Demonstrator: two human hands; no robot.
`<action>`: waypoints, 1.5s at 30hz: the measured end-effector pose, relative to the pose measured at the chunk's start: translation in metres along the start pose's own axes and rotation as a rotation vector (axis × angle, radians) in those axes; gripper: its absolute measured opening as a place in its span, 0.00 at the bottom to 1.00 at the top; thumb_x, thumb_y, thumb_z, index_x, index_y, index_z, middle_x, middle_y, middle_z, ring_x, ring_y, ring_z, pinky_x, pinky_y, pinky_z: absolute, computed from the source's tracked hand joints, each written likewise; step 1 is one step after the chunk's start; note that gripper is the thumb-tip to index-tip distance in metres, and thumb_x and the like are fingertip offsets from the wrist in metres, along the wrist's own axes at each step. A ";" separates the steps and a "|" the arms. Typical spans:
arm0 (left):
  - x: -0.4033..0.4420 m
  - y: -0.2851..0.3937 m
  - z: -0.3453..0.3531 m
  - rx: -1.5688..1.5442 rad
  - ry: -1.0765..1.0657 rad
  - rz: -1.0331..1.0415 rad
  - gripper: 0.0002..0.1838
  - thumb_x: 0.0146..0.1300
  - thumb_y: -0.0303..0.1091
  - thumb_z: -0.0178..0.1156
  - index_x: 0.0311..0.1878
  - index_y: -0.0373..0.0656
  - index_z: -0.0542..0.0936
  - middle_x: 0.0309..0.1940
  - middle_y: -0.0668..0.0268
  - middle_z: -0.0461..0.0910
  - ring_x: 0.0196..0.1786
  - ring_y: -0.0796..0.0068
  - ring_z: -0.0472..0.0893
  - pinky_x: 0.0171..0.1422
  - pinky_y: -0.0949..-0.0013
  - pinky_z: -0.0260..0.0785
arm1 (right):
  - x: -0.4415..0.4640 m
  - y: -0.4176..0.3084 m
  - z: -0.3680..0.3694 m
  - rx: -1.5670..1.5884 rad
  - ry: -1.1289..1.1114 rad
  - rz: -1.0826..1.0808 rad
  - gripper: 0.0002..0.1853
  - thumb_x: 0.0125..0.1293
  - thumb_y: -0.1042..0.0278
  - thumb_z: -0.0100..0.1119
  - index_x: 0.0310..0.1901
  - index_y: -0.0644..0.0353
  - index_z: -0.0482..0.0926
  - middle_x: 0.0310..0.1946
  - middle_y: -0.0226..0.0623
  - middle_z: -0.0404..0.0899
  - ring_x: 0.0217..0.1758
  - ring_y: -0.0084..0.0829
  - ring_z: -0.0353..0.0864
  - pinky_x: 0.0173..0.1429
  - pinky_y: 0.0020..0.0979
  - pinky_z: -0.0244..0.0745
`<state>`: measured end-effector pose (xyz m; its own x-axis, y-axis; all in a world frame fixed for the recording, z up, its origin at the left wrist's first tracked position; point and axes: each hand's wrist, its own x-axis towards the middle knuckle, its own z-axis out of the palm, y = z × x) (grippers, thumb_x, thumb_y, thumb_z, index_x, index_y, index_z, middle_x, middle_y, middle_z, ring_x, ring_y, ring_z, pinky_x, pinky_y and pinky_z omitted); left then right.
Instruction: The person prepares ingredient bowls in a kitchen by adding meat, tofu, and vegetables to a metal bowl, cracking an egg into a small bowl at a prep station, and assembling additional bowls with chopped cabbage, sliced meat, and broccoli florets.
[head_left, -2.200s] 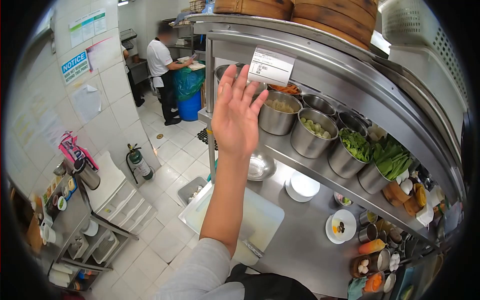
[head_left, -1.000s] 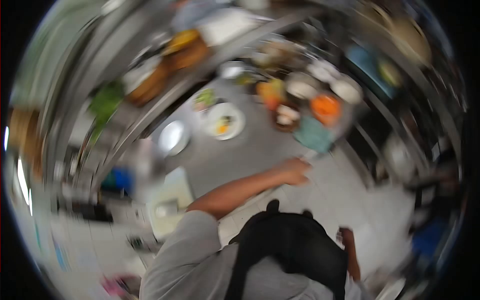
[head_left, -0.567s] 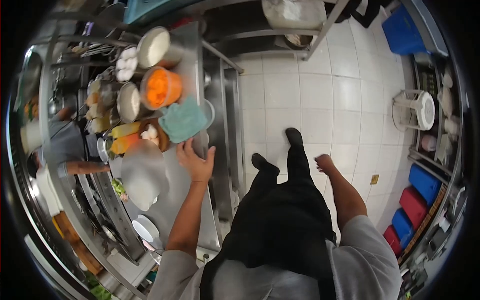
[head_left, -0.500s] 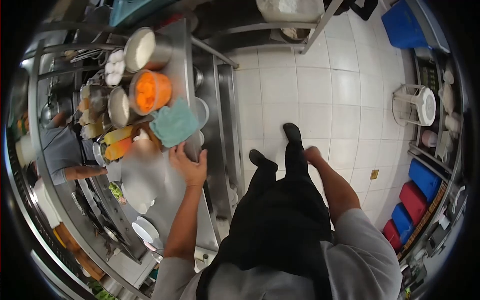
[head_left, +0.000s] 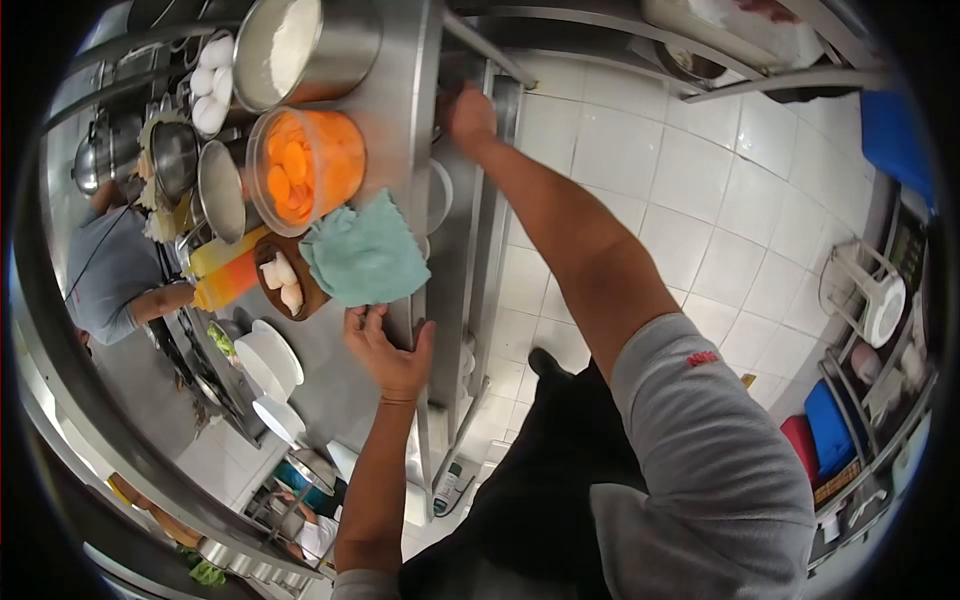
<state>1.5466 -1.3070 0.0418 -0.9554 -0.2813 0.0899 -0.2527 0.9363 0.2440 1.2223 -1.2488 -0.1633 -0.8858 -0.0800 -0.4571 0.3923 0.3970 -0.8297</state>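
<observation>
Head: left fingers [head_left: 357, 324] rest beside rumpled cloth [head_left: 365, 250].

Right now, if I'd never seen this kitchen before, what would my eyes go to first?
Probably the bright orange pieces in the clear tub on the steel counter, with the teal cloth right beside them. Next, perhaps the two hands: the left hand at the counter's edge by the cloth, the right hand stretched out beyond that edge.
</observation>
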 end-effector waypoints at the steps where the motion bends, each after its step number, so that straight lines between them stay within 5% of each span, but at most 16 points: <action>1: 0.001 -0.001 -0.001 0.005 0.001 0.009 0.45 0.46 0.33 0.80 0.68 0.44 0.67 0.66 0.48 0.61 0.68 0.46 0.64 0.73 0.49 0.58 | 0.008 -0.005 0.001 -0.049 -0.026 0.013 0.20 0.68 0.57 0.59 0.53 0.65 0.77 0.53 0.59 0.82 0.58 0.55 0.82 0.64 0.47 0.78; 3: 0.003 -0.003 -0.001 0.011 0.009 0.029 0.44 0.46 0.33 0.80 0.67 0.45 0.67 0.66 0.47 0.61 0.68 0.46 0.65 0.72 0.48 0.59 | 0.030 -0.004 0.011 -0.249 -0.077 -0.115 0.20 0.68 0.60 0.58 0.55 0.67 0.77 0.55 0.59 0.82 0.60 0.53 0.82 0.66 0.45 0.77; 9: 0.004 -0.002 -0.002 -0.068 0.010 -0.010 0.42 0.46 0.35 0.80 0.65 0.46 0.70 0.65 0.51 0.60 0.69 0.44 0.63 0.71 0.46 0.59 | 0.018 -0.020 0.007 -0.193 -0.141 0.004 0.14 0.65 0.66 0.61 0.45 0.68 0.83 0.49 0.58 0.85 0.54 0.51 0.86 0.55 0.42 0.84; 14: 0.005 -0.002 -0.004 -0.094 0.029 0.008 0.41 0.47 0.36 0.80 0.64 0.46 0.71 0.66 0.51 0.60 0.70 0.43 0.62 0.71 0.45 0.58 | 0.029 -0.010 0.051 0.074 0.072 0.089 0.14 0.68 0.61 0.60 0.41 0.63 0.87 0.46 0.56 0.86 0.52 0.47 0.88 0.52 0.40 0.85; 19: 0.001 -0.004 -0.004 -0.065 0.028 -0.002 0.41 0.45 0.37 0.80 0.64 0.46 0.71 0.66 0.51 0.61 0.70 0.42 0.62 0.72 0.44 0.58 | 0.039 0.009 0.072 0.350 -0.024 0.018 0.14 0.66 0.62 0.58 0.44 0.62 0.86 0.46 0.54 0.87 0.52 0.48 0.87 0.53 0.43 0.83; 22: 0.003 -0.006 -0.003 -0.077 0.039 0.016 0.42 0.45 0.35 0.80 0.65 0.45 0.71 0.66 0.50 0.62 0.69 0.43 0.63 0.72 0.46 0.59 | 0.012 -0.014 0.021 0.320 -0.029 0.050 0.14 0.62 0.64 0.59 0.44 0.64 0.84 0.45 0.54 0.86 0.50 0.53 0.87 0.54 0.46 0.81; 24: -0.002 -0.008 0.003 -0.163 0.087 0.022 0.42 0.46 0.33 0.80 0.65 0.43 0.70 0.66 0.49 0.62 0.68 0.45 0.64 0.72 0.49 0.61 | -0.014 -0.018 -0.018 -0.169 0.124 -0.126 0.15 0.59 0.65 0.59 0.43 0.65 0.83 0.44 0.54 0.86 0.49 0.55 0.86 0.54 0.48 0.80; 28: 0.000 0.008 -0.007 -0.047 0.098 0.013 0.36 0.49 0.35 0.78 0.62 0.41 0.74 0.62 0.49 0.67 0.65 0.43 0.67 0.68 0.45 0.61 | -0.075 -0.002 -0.117 0.172 -0.044 0.090 0.13 0.55 0.66 0.58 0.39 0.66 0.80 0.35 0.60 0.85 0.45 0.58 0.85 0.51 0.50 0.79; 31: -0.018 0.033 -0.006 0.063 0.262 0.021 0.32 0.54 0.32 0.76 0.62 0.39 0.74 0.62 0.49 0.66 0.65 0.45 0.67 0.66 0.48 0.64 | -0.103 0.048 -0.177 -0.111 0.084 -0.033 0.11 0.54 0.67 0.59 0.34 0.67 0.77 0.31 0.61 0.83 0.40 0.59 0.84 0.47 0.51 0.78; 35: -0.045 0.133 0.031 -0.541 0.100 -0.111 0.32 0.61 0.30 0.72 0.66 0.39 0.70 0.61 0.50 0.68 0.54 0.60 0.79 0.58 0.60 0.73 | -0.171 0.070 -0.264 -0.227 0.124 -0.039 0.09 0.54 0.68 0.59 0.30 0.66 0.74 0.31 0.61 0.81 0.38 0.63 0.81 0.45 0.53 0.77; 37: -0.020 0.178 0.073 -0.905 0.062 -0.347 0.32 0.65 0.32 0.70 0.69 0.39 0.68 0.59 0.52 0.72 0.45 0.71 0.83 0.50 0.69 0.77 | -0.201 0.083 -0.290 -0.318 0.187 -0.114 0.08 0.55 0.70 0.58 0.29 0.66 0.74 0.30 0.60 0.79 0.37 0.63 0.79 0.45 0.55 0.76; 39: 0.013 0.186 0.121 -1.087 -0.208 -0.688 0.32 0.68 0.36 0.67 0.72 0.39 0.67 0.53 0.54 0.77 0.38 0.72 0.84 0.42 0.71 0.79 | -0.220 0.090 -0.306 -0.364 0.229 -0.164 0.07 0.56 0.71 0.58 0.29 0.66 0.73 0.30 0.59 0.78 0.36 0.63 0.78 0.45 0.56 0.75; 41: 0.033 0.185 0.155 -1.015 -0.469 -0.572 0.26 0.71 0.35 0.62 0.70 0.39 0.71 0.45 0.57 0.82 0.29 0.72 0.83 0.34 0.68 0.80 | -0.235 0.099 -0.317 -0.379 0.222 -0.170 0.06 0.57 0.72 0.58 0.30 0.66 0.73 0.31 0.58 0.78 0.35 0.63 0.78 0.45 0.57 0.75; 45: 0.040 0.176 0.187 -0.674 -0.409 -0.299 0.19 0.71 0.32 0.55 0.62 0.38 0.79 0.32 0.58 0.84 0.36 0.70 0.87 0.39 0.67 0.78 | -0.237 0.118 -0.313 -0.432 0.248 -0.133 0.06 0.58 0.75 0.58 0.34 0.66 0.72 0.36 0.58 0.79 0.36 0.61 0.80 0.42 0.56 0.77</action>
<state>1.4350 -1.1141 -0.0923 -0.8756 -0.2776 -0.3953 -0.4827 0.4716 0.7380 1.4008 -0.8971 -0.0526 -0.9738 0.0424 -0.2235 0.1801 0.7439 -0.6435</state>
